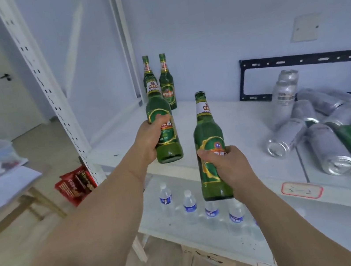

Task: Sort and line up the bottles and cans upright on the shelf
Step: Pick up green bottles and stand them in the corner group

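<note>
Head view: the left hand [150, 137] gripped a green bottle [162, 121] by its label, held upright above the white shelf [225, 119]. The right hand [224, 166] grasped a second bottle [208, 136] nearer the shelf's front edge. Two more bottles [166, 83] stood upright at the back corner. Silver and green cans [323, 131] lay heaped on their sides to the right.

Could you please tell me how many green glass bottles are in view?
4: one in the left hand, one in the right hand, two standing at the shelf's back corner. More may hide among the cans.
</note>
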